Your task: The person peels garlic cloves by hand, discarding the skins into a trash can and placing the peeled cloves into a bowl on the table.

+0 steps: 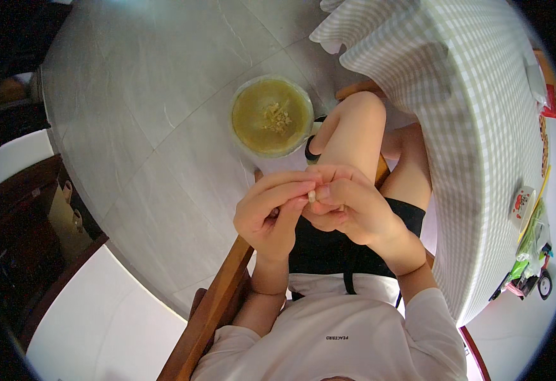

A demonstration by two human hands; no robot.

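Over my lap, my left hand (265, 213) and my right hand (357, 203) meet with their fingertips together. Between them is a small pale piece (312, 196), nut-sized, of a kind I cannot make out. My right thumb lies against it, and the thumb and forefinger of my left hand pinch at its other side. The other fingers of both hands are curled, and the insides of the palms are mostly hidden. Beyond my hands, on the floor, stands a round bin (240, 141) with a yellowish-green lining; light brown scraps (278, 119) lie at its bottom.
A checked cloth (462, 127) drapes over the table on my right. On the table are a white cup (523, 202), plastic packaging (531, 244) and a red packet (550, 103). The chair's wooden armrest (211, 298) runs along my left. Grey tiles (157, 95) cover the floor.
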